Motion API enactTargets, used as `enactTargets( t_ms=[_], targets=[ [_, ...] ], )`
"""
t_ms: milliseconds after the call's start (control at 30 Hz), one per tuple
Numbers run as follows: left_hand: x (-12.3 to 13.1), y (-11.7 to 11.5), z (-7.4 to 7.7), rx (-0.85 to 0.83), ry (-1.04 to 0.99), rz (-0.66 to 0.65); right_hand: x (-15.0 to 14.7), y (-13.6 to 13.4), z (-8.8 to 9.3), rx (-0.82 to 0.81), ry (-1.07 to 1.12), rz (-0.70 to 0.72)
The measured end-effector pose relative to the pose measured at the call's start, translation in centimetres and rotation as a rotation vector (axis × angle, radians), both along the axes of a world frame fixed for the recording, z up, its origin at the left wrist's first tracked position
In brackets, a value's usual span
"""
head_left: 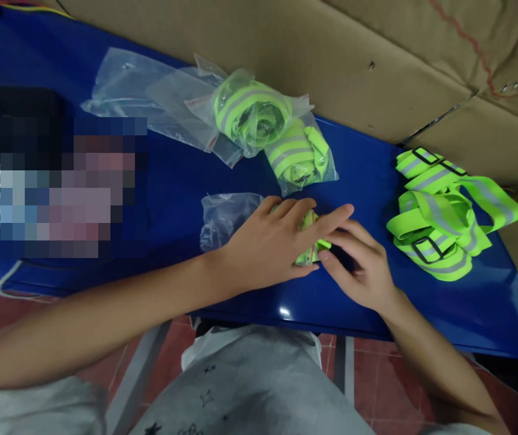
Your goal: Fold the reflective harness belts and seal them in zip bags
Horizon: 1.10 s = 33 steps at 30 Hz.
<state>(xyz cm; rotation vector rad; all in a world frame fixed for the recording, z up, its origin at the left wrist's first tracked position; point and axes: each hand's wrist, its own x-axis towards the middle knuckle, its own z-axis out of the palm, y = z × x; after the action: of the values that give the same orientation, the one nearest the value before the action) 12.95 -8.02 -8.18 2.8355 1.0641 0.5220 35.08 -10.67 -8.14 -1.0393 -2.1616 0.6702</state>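
Note:
A rolled neon-green reflective strap [307, 256] lies on the blue table, mostly hidden beneath my left hand [265, 244]. That hand curves over it from above, its fingers bent around the roll. From the right, my right hand [365, 266] meets the roll, with thumb and fingertips closing on its green edge. A crumpled clear plastic bag [225, 220] sticks out to the left from under my left hand. How much of the roll sits inside this bag is hidden.
Two bagged strap rolls [252, 112] [301, 154] lie behind my hands, beside flat clear bags [150, 84]. Loose reflective straps with black buckles [440, 223] are heaped at right. Cardboard boxes [331, 60] line the back edge. A black object [20, 103] and a blurred-out patch are at left.

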Motion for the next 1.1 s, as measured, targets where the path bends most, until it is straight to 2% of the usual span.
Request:
enactTargets(
  t_ms=[100,267,333,433,500,700,767,833,867,933,1000,1100],
  targets=[
    [0.2,-0.8,0.7,-0.002,0.078,-0.031,-0.5,-0.2,-0.3,0.071,-0.016,0.081],
    [0.4,-1.5,1.2,-0.076,0.013,0.035,-1.0,-0.5,0.1,-0.062,0.022,0.215],
    [0.7,-2.0,1.3,-0.078,-0.024,0.104,-1.3,-1.2,0.1,-0.025,-0.002,0.217],
    [1.1,-2.9,1.4,-0.029,-0.046,0.165,-1.7,-2.4,-0.3,0.086,-0.041,0.142],
    [1.0,-3.1,1.7,-0.077,-0.083,0.117,-1.8,-2.5,-0.6,0.092,-0.002,0.101],
    [-1.1,-0.7,4.4,-0.543,-0.425,-0.257,-0.6,-0.6,-0.6,-0.077,0.22,-0.082],
    [-2.1,0.0,5.2,-0.546,-0.553,-0.285,0.0,-0.2,-0.9,-0.125,0.233,-0.146],
    [-3.2,0.1,5.0,-0.401,-0.602,-0.165,0.7,0.1,-1.4,-0.16,0.227,-0.248],
    [-4.0,-0.2,4.6,-0.278,-0.591,-0.04,0.9,0.2,-1.7,-0.176,0.223,-0.299],
    [-6.0,-1.2,3.2,-0.026,-0.448,0.278,1.2,0.6,-2.2,-0.205,0.209,-0.378],
    [-8.6,-2.3,1.5,0.021,-0.272,0.593,1.2,0.9,-2.5,-0.222,0.198,-0.416],
    [-12.7,-3.6,0.0,0.028,-0.13,0.975,0.8,1.1,-2.7,-0.229,0.192,-0.42]
  ],
)
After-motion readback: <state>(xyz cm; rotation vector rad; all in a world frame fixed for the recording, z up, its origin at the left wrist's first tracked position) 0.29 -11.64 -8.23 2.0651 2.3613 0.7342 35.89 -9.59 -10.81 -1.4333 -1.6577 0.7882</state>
